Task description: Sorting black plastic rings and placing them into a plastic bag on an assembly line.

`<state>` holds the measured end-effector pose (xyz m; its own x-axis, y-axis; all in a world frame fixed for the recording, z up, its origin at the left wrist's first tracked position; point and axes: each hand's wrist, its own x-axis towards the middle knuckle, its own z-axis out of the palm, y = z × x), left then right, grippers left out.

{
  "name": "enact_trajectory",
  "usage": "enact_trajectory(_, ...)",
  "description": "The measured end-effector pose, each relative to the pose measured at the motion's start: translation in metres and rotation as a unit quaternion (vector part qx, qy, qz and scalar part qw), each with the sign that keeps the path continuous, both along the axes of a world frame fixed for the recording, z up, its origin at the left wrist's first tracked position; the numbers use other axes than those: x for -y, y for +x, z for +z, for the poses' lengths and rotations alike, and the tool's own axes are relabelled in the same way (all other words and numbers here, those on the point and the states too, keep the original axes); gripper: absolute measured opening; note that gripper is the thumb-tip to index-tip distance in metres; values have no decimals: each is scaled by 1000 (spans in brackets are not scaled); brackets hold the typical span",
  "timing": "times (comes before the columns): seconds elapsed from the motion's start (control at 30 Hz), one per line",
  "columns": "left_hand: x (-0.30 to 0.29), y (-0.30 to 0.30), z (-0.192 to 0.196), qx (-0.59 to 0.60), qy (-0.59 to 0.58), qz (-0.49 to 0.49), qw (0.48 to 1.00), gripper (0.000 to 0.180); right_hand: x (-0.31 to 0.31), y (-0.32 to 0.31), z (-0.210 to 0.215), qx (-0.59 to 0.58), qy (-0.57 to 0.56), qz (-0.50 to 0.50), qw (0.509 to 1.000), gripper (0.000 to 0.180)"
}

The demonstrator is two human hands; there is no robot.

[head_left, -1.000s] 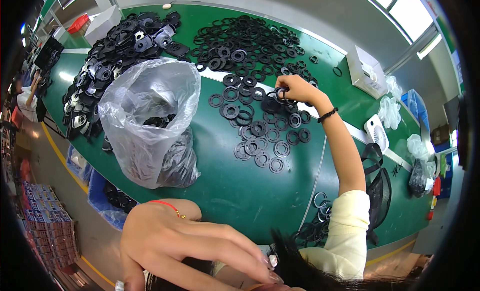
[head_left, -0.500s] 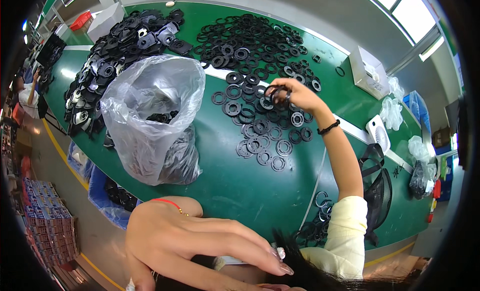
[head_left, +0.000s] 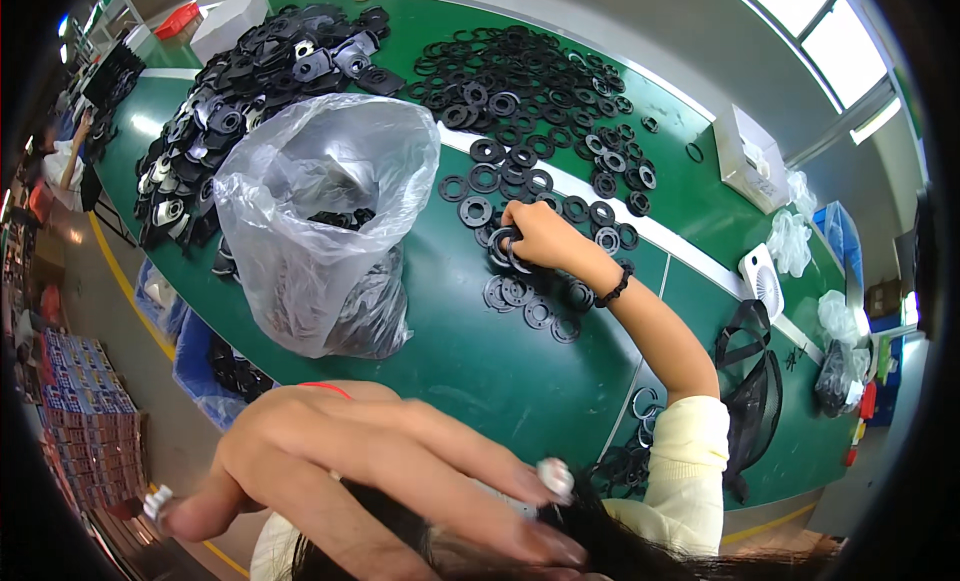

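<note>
My right hand [head_left: 540, 239] reaches over the pile of black rings in the middle of the green table [head_left: 450, 366], with its fingers closed round a few black plastic rings [head_left: 503, 247]. More flat rings [head_left: 538, 311] lie spread beneath and around it. Close up and large at the lower left, my left hand [head_left: 350, 461] is raised with its fingers stretched out and apart, holding nothing that I can see. White bits show on its thumb and one fingertip. A clear plastic bag [head_left: 320, 271], standing upright left of the rings, has dark parts inside.
Black and silver moulded parts [head_left: 215, 121] are heaped at the left. A larger heap of rings [head_left: 520, 76] lies at the back. At the right are a white box [head_left: 748, 161], a small white fan [head_left: 762, 279] and a black mesh bag [head_left: 752, 411]. A lined blue bin [head_left: 200, 376] stands below the table's left edge.
My right hand has come down and to the left into the near rings, still with black rings in it. The left hand has shifted left, its thumb spreading outward. The view has moved slightly.
</note>
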<state>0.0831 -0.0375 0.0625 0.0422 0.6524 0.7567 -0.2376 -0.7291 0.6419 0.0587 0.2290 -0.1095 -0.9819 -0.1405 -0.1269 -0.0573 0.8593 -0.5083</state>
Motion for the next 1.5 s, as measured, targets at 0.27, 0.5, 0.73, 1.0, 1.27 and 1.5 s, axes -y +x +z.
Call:
enact_trajectory(0.27, 15, 22, 21, 175, 58, 35, 982, 33, 2, 2, 18, -30, 89, 24, 995, 30)
enact_trajectory(0.5, 26, 13, 14, 132, 139, -1, 981, 70, -44, -18, 35, -169, -62, 37, 983, 17)
enact_trajectory(0.73, -22, -23, -7, -275, -323, 262, 867, 26, -81, -29, 31, -105, -444, -130, 881, 27)
enact_trajectory(1.0, -147, -90, -187, -372, -422, 729, 390, 15, -92, -37, 12, -49, -655, -126, 744, 30)
enact_trajectory(1.27, -153, -107, -219, -300, -418, 737, 439, 45, -100, -24, 12, -12, -663, -118, 739, 36)
enact_trajectory(1.5, -147, -110, -208, -231, -477, 700, 478, 51, -105, -13, 8, 57, -797, -3, 602, 46)
